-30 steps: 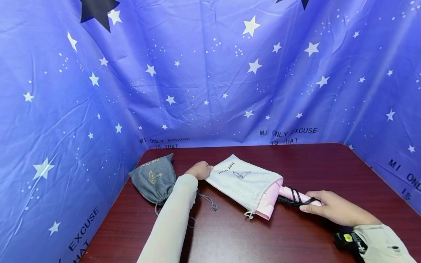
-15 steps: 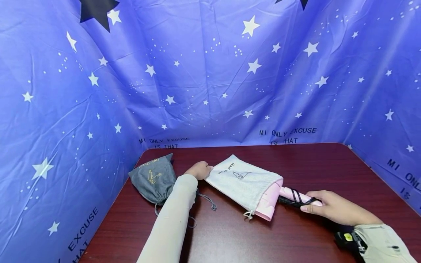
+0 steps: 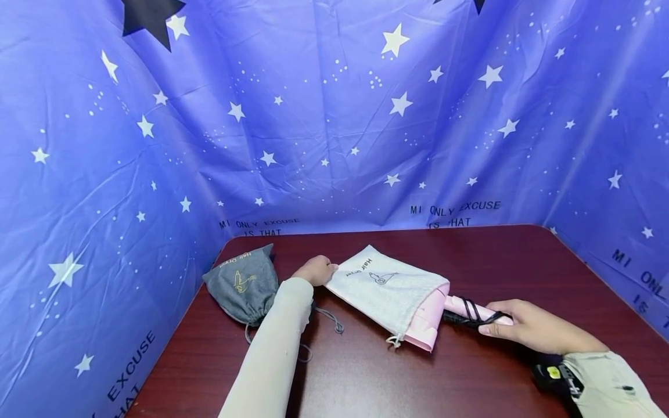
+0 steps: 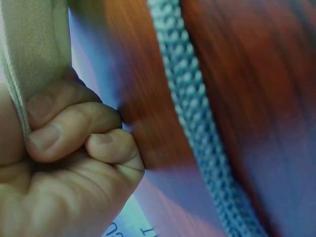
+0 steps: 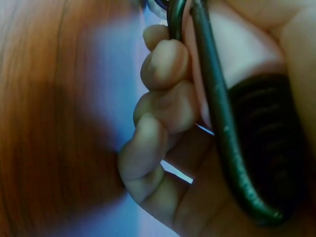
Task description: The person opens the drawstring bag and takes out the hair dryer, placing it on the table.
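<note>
A light grey cloth pouch (image 3: 384, 284), printed "Hair Dryer", lies mid-table with its mouth toward the right. Out of that mouth sticks part of a pink hair dryer (image 3: 427, 322); the rest is hidden inside. Black cord (image 3: 473, 313) winds around its handle. My right hand (image 3: 538, 326) grips the handle end, and in the right wrist view the fingers (image 5: 168, 106) curl around it beside the black cord. At the pouch's closed end, my left hand (image 3: 315, 270) pinches a corner; the left wrist view shows its curled fingers (image 4: 74, 128) on the cloth.
To the left lies a dark grey drawstring pouch (image 3: 244, 284) with gold print; its cord (image 3: 329, 316) trails near my left forearm. A dark red wooden table (image 3: 360, 383) carries everything. Blue star-patterned cloth (image 3: 324, 116) hangs behind and at both sides.
The pink dryer has slid slightly farther out of the light pouch, toward the right, with my right hand on its handle. The left hand stays at the pouch corner.
</note>
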Available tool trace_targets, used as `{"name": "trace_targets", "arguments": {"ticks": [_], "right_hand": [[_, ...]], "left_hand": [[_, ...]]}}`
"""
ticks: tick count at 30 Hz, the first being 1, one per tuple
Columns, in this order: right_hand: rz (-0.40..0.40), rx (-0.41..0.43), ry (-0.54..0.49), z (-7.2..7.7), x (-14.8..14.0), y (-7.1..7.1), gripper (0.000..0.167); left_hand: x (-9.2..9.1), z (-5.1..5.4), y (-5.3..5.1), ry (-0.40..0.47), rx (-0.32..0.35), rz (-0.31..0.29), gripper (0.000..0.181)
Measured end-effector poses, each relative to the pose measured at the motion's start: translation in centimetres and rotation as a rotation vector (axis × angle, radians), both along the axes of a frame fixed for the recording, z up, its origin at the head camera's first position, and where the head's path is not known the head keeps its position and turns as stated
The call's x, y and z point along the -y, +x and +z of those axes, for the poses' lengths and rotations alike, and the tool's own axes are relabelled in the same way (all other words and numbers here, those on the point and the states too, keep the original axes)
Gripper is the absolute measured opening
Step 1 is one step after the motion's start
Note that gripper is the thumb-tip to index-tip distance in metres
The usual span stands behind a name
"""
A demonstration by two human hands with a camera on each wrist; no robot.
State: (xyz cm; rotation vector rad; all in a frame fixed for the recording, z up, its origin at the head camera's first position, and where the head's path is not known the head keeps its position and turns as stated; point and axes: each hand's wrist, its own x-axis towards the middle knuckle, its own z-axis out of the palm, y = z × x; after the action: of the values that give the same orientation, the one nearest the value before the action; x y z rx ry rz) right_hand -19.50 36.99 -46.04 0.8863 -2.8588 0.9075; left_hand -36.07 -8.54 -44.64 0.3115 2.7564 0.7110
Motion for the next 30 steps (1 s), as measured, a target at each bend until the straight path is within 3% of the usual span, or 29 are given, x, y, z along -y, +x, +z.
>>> {"name": "trace_targets", "arguments": {"ticks": [7,26,30], "right_hand": [[0.015,0.006,-0.016,0.08,-0.11,-0.08,0.01],[0.077,0.021,-0.037,0.24,-0.63,-0.11,0.009],[0.063,0.059,-0.039,0.34,-0.89,-0.11,0.008]], "left_hand": [[-0.07,-0.07,-0.08,-0.021,-0.046,-0.019,0.034],[-0.1,0.13,-0.09,-0.004,-0.012,-0.041,0.043],[-0.05,0.23,-0.11,-0.003,-0.006,-0.034,0.043]]}}
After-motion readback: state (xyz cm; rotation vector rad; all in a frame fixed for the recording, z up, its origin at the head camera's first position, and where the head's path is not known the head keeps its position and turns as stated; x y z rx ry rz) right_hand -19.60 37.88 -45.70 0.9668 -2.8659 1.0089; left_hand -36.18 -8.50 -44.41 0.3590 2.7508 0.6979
